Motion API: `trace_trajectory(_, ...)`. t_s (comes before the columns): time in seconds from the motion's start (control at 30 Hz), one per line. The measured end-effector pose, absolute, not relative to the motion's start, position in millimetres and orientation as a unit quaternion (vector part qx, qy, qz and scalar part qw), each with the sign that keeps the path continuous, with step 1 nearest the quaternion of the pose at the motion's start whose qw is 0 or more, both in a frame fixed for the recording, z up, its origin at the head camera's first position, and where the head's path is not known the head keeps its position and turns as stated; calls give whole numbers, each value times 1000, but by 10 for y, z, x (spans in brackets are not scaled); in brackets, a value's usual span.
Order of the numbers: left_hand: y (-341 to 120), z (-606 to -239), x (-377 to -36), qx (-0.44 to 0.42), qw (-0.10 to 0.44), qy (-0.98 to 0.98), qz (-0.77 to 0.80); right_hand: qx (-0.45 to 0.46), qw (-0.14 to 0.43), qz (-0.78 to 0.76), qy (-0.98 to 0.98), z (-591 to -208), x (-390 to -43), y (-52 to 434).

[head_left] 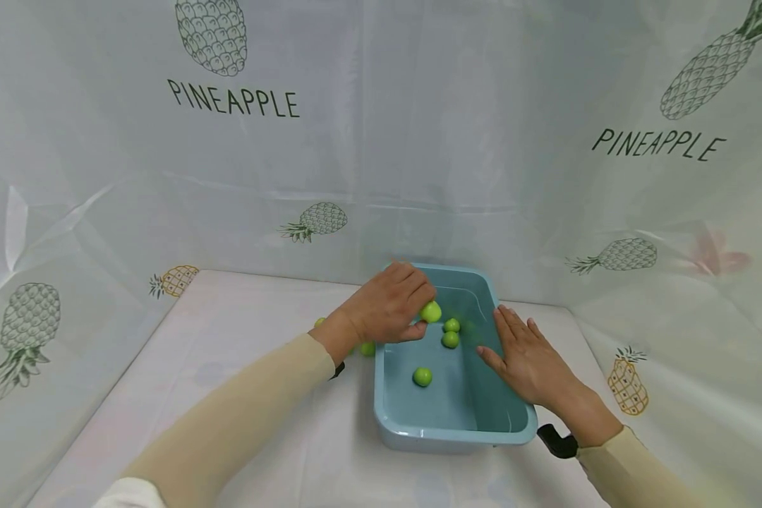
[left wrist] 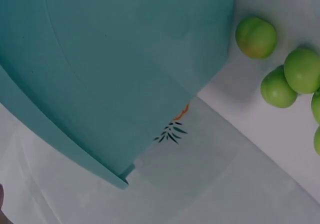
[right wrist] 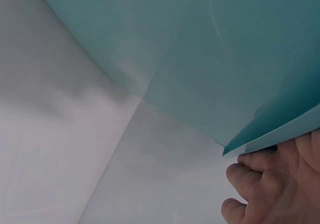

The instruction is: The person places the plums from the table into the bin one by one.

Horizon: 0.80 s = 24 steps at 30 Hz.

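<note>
As left hand (head_left: 390,305) pinches plum (head_left: 430,311), right hand (head_left: 525,356) flat.

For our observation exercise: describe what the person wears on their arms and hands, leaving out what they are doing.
Both arms wear long beige sleeves reaching the wrists. The left hand and right hand are bare, with no gloves. A black strap or device sits at the right wrist; a smaller black piece shows under the left wrist.

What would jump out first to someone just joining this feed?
The blue tub in the middle of the white table, with three green fruits lying inside. The left hand holds another green fruit over the tub's far left corner, while the right hand rests flat on its right rim. More green fruits lie on the table just left of the tub.
</note>
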<state>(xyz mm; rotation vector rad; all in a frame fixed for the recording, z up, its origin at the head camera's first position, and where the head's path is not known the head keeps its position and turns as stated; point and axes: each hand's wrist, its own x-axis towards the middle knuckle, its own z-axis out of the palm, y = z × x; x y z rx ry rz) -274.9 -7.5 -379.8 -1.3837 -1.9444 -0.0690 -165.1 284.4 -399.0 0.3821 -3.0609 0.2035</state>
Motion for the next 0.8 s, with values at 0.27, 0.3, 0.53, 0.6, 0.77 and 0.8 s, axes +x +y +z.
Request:
trace_trajectory(0.27, 13, -3815, -2699, -564, 309, -766, -18, 123, 24, 67, -990, -3987, -1649, 2843)
trace_trajectory(0.3, 23, -3815, -2691, -564, 300, -769, -18, 123, 25, 66, -990, -3988, -1650, 2843)
trace_trajectory(0.53, 78, -3790, -2642, -555, 258, -790, -27, 125, 28, 66, -990, -3999, -1656, 2847)
trace_trajectory(0.6, 90, -3784, -2632, -548, 246, -799, -23, 125, 28, 65, -990, -4003, -1658, 2849)
trace_trajectory(0.77, 118, -3779, -2614, -524, 200, -828, -19, 125, 28, 64, -990, -4004, -1657, 2850)
trace_trajectory(0.8, 123, -3778, -2610, -519, 190, -833, -18, 125, 27, 64, -990, -4003, -1656, 2850)
